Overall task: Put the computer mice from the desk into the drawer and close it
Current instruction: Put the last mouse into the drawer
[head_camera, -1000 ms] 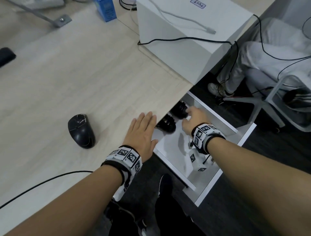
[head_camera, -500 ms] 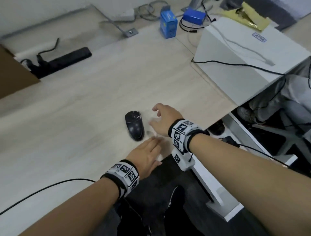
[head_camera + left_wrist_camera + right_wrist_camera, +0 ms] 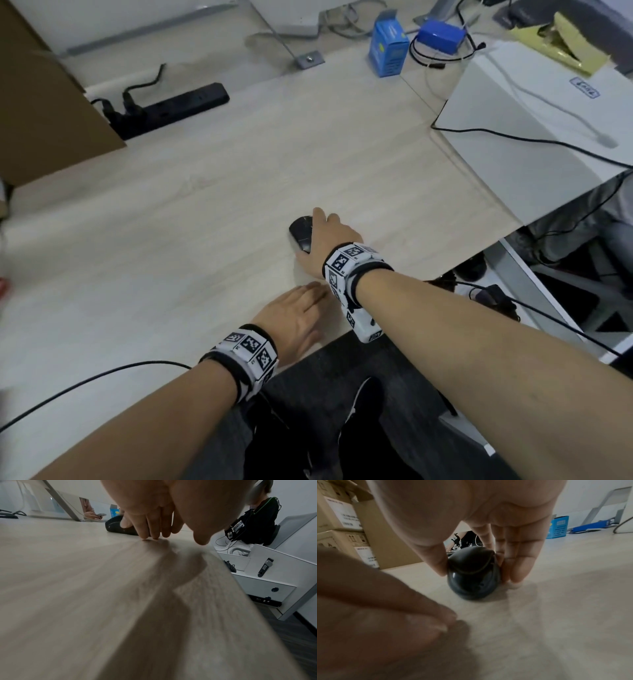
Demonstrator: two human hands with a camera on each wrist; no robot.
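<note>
Pale wood-grain bench [image 3: 171, 240] carries one glossy black computer mouse [image 3: 301, 231], just at twelve o'clock of our flat, relaxed left hand [image 3: 294, 318]. Our right hand [image 3: 330, 240] pinches it, unlifted. White drawer [image 3: 513, 270] at three o'clock stands open; stowing and closing remain.

An office: pale wood desk [image 3: 205, 205] with a power strip [image 3: 171, 108]; stacked cardboard boxes [image 3: 339, 524]; a swivel chair [image 3: 291, 527].

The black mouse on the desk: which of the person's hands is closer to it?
Right. The right hand pinches the black mouse between thumb and fingers. The left hand rests flat on the desk near its front edge, apart from the mouse.
</note>
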